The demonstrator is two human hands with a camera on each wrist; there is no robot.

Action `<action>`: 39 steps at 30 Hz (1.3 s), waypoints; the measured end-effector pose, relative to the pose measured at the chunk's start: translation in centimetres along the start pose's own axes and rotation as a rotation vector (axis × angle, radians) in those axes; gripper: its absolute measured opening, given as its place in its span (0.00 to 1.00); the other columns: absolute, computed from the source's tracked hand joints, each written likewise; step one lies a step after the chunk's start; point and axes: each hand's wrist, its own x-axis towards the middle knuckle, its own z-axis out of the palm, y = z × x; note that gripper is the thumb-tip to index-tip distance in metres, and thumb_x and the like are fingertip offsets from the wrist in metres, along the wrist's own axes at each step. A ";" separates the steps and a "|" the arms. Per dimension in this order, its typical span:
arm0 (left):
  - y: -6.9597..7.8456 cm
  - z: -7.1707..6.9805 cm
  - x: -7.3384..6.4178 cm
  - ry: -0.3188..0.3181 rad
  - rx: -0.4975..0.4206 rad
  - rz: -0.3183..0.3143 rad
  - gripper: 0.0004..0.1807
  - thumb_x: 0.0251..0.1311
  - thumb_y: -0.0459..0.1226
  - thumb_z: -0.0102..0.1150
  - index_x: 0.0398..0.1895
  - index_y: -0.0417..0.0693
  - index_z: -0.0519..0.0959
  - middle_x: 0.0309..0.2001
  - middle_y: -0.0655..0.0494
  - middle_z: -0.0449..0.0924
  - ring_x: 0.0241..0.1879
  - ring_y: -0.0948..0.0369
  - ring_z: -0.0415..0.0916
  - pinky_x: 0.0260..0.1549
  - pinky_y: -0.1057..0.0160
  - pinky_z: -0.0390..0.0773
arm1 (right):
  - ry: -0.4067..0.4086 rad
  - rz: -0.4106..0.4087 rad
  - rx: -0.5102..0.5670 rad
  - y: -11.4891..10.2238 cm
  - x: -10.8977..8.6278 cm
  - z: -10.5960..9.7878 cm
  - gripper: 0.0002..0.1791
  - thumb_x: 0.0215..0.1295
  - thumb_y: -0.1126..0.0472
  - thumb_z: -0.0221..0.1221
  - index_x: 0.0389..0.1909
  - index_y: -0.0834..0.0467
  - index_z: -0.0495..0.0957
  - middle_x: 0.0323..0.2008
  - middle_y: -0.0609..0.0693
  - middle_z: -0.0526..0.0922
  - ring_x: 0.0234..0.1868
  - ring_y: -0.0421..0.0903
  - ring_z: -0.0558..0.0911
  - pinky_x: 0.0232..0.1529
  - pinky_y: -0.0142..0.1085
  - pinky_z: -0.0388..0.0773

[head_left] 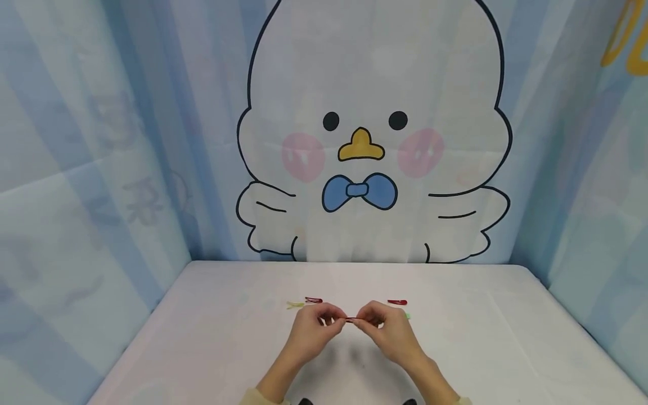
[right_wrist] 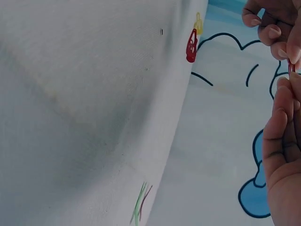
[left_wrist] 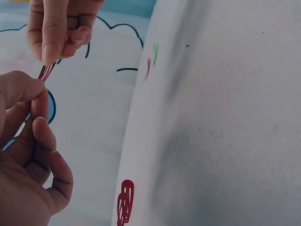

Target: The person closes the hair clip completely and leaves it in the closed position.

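Clip (head_left: pixel 350 320), slim and red, is what I see on my head feed, stretched between the person's two hands and raised off the white table (head_left: pixel 228 343). Left hand (head_left: pixel 315 329) pinches one end between thumb and forefinger; right hand (head_left: pixel 391 333) pinches the other the same way, so I read both grips as narrow, with the fingertips near each other. My left wrist feed shows the left hand's other fingers curled, and slim red prongs of the clip between the two pinches. Past the left hand I make out a yellow clip (head_left: pixel 295 305) lying just beside a second red clip (head_left: pixel 314 300). Beyond the right hand lies another red clip (head_left: pixel 397 302), with a green clip (head_left: pixel 408 316) near it, mostly hidden by that hand. Behind the table I have a backdrop (head_left: pixel 374 73) printed with a white cartoon bird wearing a blue bow tie.
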 end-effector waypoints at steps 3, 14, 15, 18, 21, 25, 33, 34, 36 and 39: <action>-0.1 0.0 0.1 -0.018 -0.018 -0.018 0.01 0.58 0.32 0.69 0.32 0.45 0.86 0.26 0.65 0.79 0.27 0.66 0.70 0.26 0.67 0.71 | -0.031 -0.002 -0.036 -0.1 0.1 -0.2 0.10 0.57 0.70 0.71 0.31 0.54 0.81 0.27 0.38 0.82 0.26 0.35 0.78 0.29 0.34 0.79; -1.1 0.1 0.0 -0.072 -0.081 -0.040 0.02 0.60 0.32 0.68 0.35 0.43 0.86 0.28 0.63 0.81 0.28 0.67 0.72 0.27 0.68 0.72 | -0.150 -0.099 -0.185 0.0 0.0 -0.5 0.10 0.58 0.72 0.70 0.35 0.56 0.81 0.31 0.45 0.84 0.31 0.34 0.79 0.35 0.36 0.81; -1.2 -0.1 0.0 -0.079 -0.087 -0.045 0.03 0.60 0.33 0.69 0.36 0.44 0.86 0.29 0.63 0.81 0.29 0.66 0.73 0.27 0.68 0.72 | -0.148 -0.100 -0.185 0.1 0.0 -0.6 0.10 0.58 0.72 0.70 0.35 0.56 0.81 0.31 0.45 0.84 0.31 0.33 0.79 0.34 0.36 0.81; -1.6 -0.8 0.0 -0.080 -0.081 -0.073 0.05 0.61 0.35 0.69 0.38 0.45 0.85 0.31 0.62 0.80 0.31 0.63 0.73 0.28 0.67 0.72 | -0.120 -0.118 -0.185 0.5 0.0 -1.1 0.12 0.56 0.74 0.71 0.35 0.56 0.82 0.30 0.43 0.84 0.30 0.34 0.80 0.33 0.36 0.81; -2.1 -1.7 0.0 -0.052 -0.064 -0.088 0.06 0.62 0.37 0.69 0.39 0.45 0.85 0.34 0.60 0.80 0.34 0.60 0.73 0.31 0.66 0.74 | -0.070 -0.147 -0.208 1.0 0.1 -1.8 0.14 0.52 0.75 0.72 0.34 0.56 0.82 0.29 0.40 0.83 0.28 0.33 0.79 0.31 0.35 0.80; -2.8 -3.0 0.1 -0.035 -0.064 -0.081 0.06 0.64 0.36 0.67 0.41 0.45 0.84 0.39 0.57 0.83 0.37 0.59 0.74 0.33 0.65 0.75 | -0.006 -0.146 -0.229 1.8 0.3 -2.6 0.15 0.50 0.75 0.73 0.32 0.55 0.82 0.27 0.37 0.81 0.27 0.33 0.77 0.28 0.34 0.77; -4.2 -4.9 0.0 -0.010 -0.005 -0.087 0.06 0.65 0.36 0.65 0.42 0.44 0.84 0.42 0.56 0.84 0.38 0.59 0.75 0.34 0.65 0.75 | -0.033 0.015 -0.248 3.1 0.1 -4.1 0.13 0.52 0.73 0.73 0.32 0.54 0.83 0.27 0.36 0.80 0.28 0.34 0.77 0.32 0.33 0.78; -4.3 -5.2 0.1 0.003 0.012 -0.101 0.06 0.65 0.36 0.66 0.42 0.45 0.84 0.40 0.57 0.82 0.37 0.59 0.74 0.34 0.65 0.74 | -0.044 0.045 -0.249 3.2 0.1 -4.3 0.12 0.53 0.73 0.73 0.33 0.54 0.83 0.28 0.37 0.80 0.29 0.35 0.77 0.33 0.33 0.78; -4.7 -5.5 0.1 0.022 0.034 -0.126 0.05 0.65 0.34 0.66 0.41 0.45 0.84 0.38 0.57 0.81 0.37 0.58 0.73 0.32 0.65 0.75 | -0.062 0.107 -0.259 3.6 0.0 -4.6 0.12 0.54 0.72 0.72 0.33 0.54 0.84 0.28 0.37 0.80 0.29 0.35 0.77 0.34 0.32 0.78; -5.2 -5.8 0.3 0.037 0.057 -0.158 0.05 0.65 0.33 0.65 0.42 0.45 0.84 0.37 0.57 0.79 0.37 0.58 0.72 0.32 0.65 0.74 | -0.079 0.160 -0.272 4.1 -0.1 -5.2 0.10 0.55 0.71 0.72 0.34 0.54 0.84 0.30 0.39 0.82 0.30 0.37 0.77 0.34 0.33 0.78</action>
